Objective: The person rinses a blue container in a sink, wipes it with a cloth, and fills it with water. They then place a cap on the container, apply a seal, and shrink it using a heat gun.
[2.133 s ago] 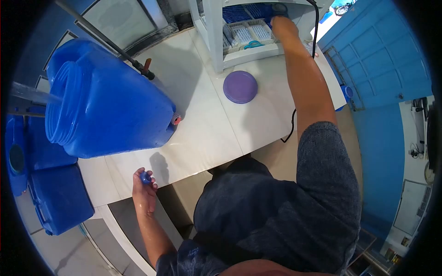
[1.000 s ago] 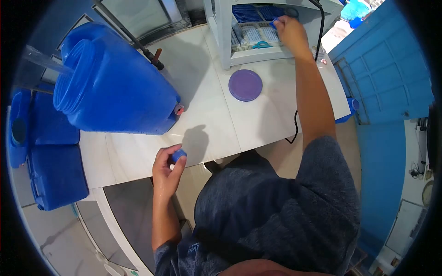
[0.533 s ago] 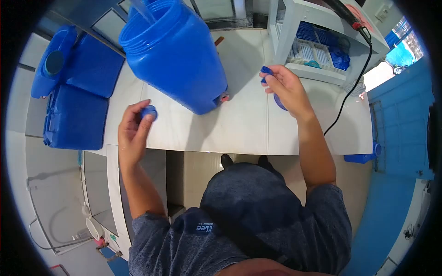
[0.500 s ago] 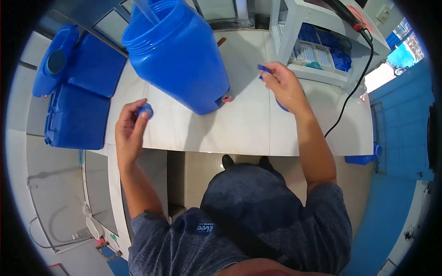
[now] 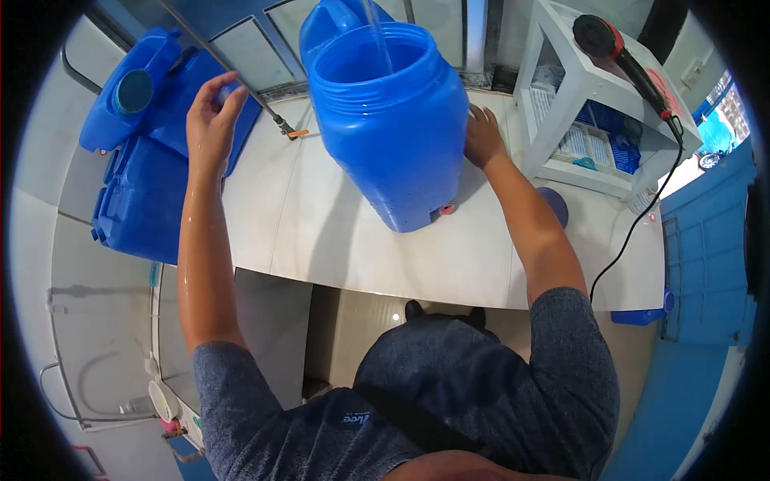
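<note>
A large blue jug (image 5: pixel 393 144) stands upright on the white counter (image 5: pixel 385 264), its wide threaded mouth open and a clear stream of water falling into it. My left hand (image 5: pixel 210 120) is raised left of the jug, fingers pinched on a small blue cap (image 5: pixel 224 94) that they partly cover. Water drops wet the left forearm. At the jug's right side, my right hand (image 5: pixel 484 138) has its fingers slightly apart near the wall; the fingertips are partly hidden, and nothing shows in them. A red-ringed spout (image 5: pixel 447 209) sits low on the jug.
Blue containers (image 5: pixel 144 196) crowd the left end. An orange-handled valve (image 5: pixel 297 133) is behind the jug. On the right are a white shelf (image 5: pixel 553 112), a heat gun (image 5: pixel 634 72) with a hanging black cord, and a purple round object (image 5: pixel 553 207).
The view has shifted. My left hand has moved up and away with the cap. My right hand has gone to the jug's side, and the blue piece it held no longer shows.
</note>
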A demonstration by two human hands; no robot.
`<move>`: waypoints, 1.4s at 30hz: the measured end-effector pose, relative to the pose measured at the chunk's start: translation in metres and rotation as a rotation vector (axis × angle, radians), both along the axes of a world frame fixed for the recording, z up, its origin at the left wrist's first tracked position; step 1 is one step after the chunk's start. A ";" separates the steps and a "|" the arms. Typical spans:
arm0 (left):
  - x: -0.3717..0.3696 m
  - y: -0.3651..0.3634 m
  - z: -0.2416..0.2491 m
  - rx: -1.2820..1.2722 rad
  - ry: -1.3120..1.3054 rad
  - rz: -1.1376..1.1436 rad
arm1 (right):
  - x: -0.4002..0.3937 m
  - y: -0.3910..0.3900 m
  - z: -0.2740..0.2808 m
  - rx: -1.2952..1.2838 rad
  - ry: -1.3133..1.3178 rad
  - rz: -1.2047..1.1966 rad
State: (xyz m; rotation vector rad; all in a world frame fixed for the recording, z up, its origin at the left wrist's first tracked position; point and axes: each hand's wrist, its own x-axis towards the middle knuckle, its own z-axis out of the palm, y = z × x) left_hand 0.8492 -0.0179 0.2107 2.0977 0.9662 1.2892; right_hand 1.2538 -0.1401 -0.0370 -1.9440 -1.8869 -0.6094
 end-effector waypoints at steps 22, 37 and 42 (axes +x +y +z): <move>0.112 0.188 -0.107 -0.895 -0.481 -0.503 | -0.217 -0.157 0.069 0.415 1.412 0.310; -0.002 -0.282 -0.109 -0.366 -1.039 0.208 | -0.072 -0.014 0.078 0.424 1.932 0.434; 0.037 -0.358 -0.113 -0.289 -0.990 0.259 | -0.118 -0.153 0.059 0.322 2.072 0.367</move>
